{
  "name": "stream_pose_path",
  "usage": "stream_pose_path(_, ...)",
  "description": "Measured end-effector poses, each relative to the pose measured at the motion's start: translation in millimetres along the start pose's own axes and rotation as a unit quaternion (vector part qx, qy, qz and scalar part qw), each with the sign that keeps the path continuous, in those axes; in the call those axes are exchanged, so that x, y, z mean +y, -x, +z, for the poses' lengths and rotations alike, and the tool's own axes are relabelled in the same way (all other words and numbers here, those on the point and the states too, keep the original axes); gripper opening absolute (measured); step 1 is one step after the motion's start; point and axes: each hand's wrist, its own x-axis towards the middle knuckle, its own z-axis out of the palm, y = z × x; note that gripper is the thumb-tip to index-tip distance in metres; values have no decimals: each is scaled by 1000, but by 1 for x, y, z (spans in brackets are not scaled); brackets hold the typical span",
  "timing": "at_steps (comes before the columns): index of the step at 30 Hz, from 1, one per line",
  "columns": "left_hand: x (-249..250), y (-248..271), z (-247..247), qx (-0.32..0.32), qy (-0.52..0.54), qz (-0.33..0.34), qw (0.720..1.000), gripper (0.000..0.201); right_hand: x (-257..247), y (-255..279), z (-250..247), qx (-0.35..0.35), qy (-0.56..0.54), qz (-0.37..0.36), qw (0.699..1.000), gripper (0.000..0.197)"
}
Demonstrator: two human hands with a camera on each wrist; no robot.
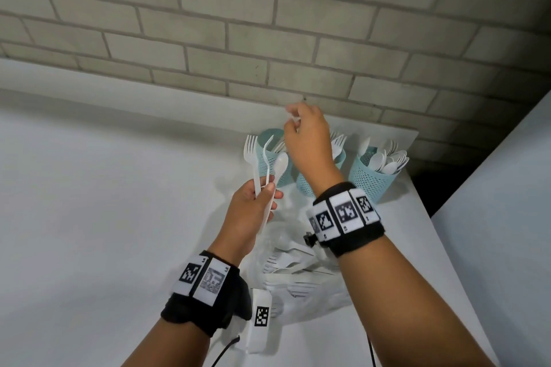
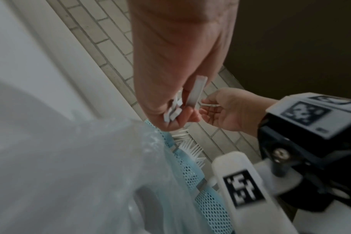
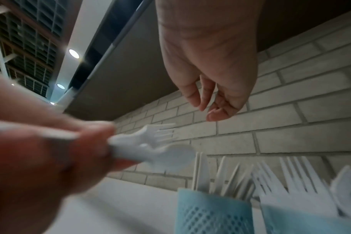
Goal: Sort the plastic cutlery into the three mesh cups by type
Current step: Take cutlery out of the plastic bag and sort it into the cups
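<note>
My left hand [image 1: 267, 191] grips the handles of two white plastic forks [image 1: 251, 148] and a spoon [image 1: 281, 162], heads up, in front of the left mesh cup [image 1: 269, 144]. The handle ends [image 2: 171, 114] stick out below its fingers. My right hand [image 1: 293, 124] hovers above that cup and pinches a thin white cutlery piece [image 2: 209, 104]; its type is unclear. The left cup [image 3: 212, 212] holds knives, the middle cup [image 1: 310, 186] holds forks [image 1: 338, 143], and the right cup [image 1: 369, 177] holds spoons [image 1: 387, 159].
A clear plastic bag [image 1: 293, 267] with more white cutlery lies on the white table [image 1: 104, 202] under my wrists. The brick wall [image 1: 268, 24] stands right behind the cups. The table's right edge [image 1: 423, 217] runs close beside the spoon cup.
</note>
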Motion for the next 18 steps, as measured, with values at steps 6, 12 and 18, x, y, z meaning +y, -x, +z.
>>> stream_pose_path(6,-1,8,9,-37,-40,19,998,16,15,49,-6,-42,-66,92,993,43)
stream_pose_path(12,-6,16,24,-99,-58,5,993,22,38,62,-23,-67,-134,169,974,19)
stream_pose_path(18,-7,21,35,-143,-14,-60,988,24,63,40,-69,91,-154,213,960,18)
